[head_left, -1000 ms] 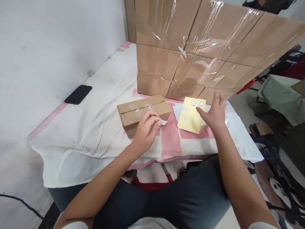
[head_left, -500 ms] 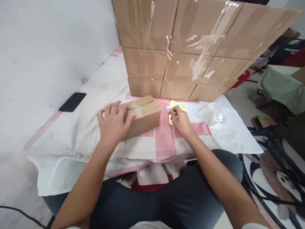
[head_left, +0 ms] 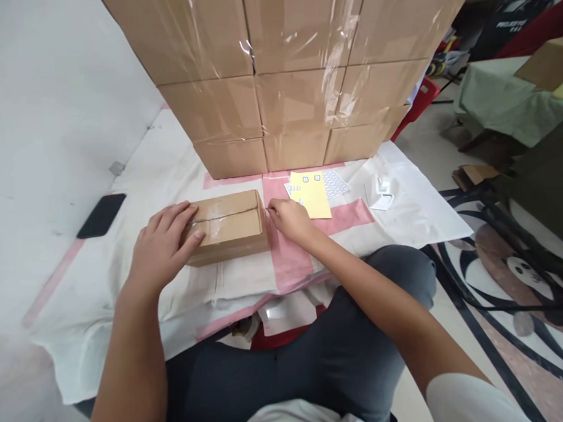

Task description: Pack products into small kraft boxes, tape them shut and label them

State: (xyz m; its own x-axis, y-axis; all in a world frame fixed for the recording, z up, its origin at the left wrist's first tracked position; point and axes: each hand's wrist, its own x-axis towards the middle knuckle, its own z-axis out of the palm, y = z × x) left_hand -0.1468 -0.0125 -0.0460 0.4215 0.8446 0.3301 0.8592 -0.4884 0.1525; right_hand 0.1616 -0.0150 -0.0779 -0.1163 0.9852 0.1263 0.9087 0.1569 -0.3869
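A small taped cardboard box [head_left: 231, 222] lies on the cloth-covered table. My left hand [head_left: 165, 243] rests on its left end, fingers spread over the top and thumb near the front edge. At the box's right end is my right hand [head_left: 288, 220], its fingertips pinched together; what they hold, if anything, is too small to name. Just behind and right of that hand lies a yellow sheet [head_left: 315, 197] with a few small printed labels, partly over a white patterned sheet [head_left: 336, 183].
Stacked cardboard boxes [head_left: 287, 106] wrapped in clear film stand at the table's back. A black phone [head_left: 101, 215] lies at the left by the wall. A small clear and white item [head_left: 380, 193] sits at the right. A red chair [head_left: 419, 104] stands beyond.
My right hand has moved left, off the yellow sheet to the box's right end. My left hand stays on the box, further over its left end. The camera view has shifted.
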